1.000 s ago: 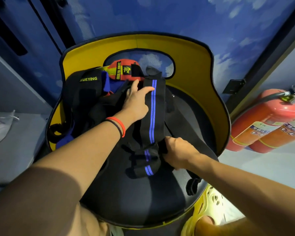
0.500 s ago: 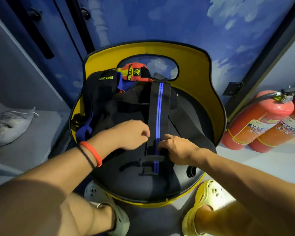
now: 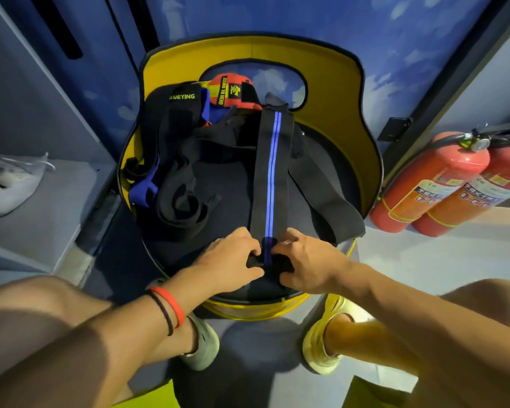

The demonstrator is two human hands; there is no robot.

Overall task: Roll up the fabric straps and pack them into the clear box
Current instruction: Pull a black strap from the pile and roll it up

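Blue wall (image 3: 365,30) w/ white cloud pattern stands behind a chair (image 3: 330,83), which has a yellow back and a black seat. Along the middle of the seat lies a long black strap w/ blue stripe (image 3: 273,172). It runs straight from the back of the chair to the front edge of the seat. At this front edge the near end of the strap is turned into a small roll (image 3: 267,260).

The left hand (image 3: 233,257) grips the roll from its left side, fingers curled on the fabric. The right hand (image 3: 306,260) grips it from the right side in the same way. The hands are very close to each other, w/ only the blue stripe and a bit of blk fabric between them.

On the left part of the seat is a loose pile of black and blue straps (image 3: 183,178). At the back of the seat, in front of the opening in the chair back, lies a red strap (image 3: 233,91) w/ yellow text "ZERO TO HERO". Just left of it is a black wrap (image 3: 171,107) marked "XUEYING". A wide black band (image 3: 321,187) lies on the right part of the seat.

Right of the chair, 2 red fire extinguishers (image 3: 433,184) lean at the wall. Left of the chair, a white shoe (image 3: 9,184) rests on a grey shelf (image 3: 50,213). Below the chair's front edge are the person's feet, in a grey clog (image 3: 202,346) and a yellow clog (image 3: 321,346). The left wrist carries a red band and a thin blk one (image 3: 171,307).
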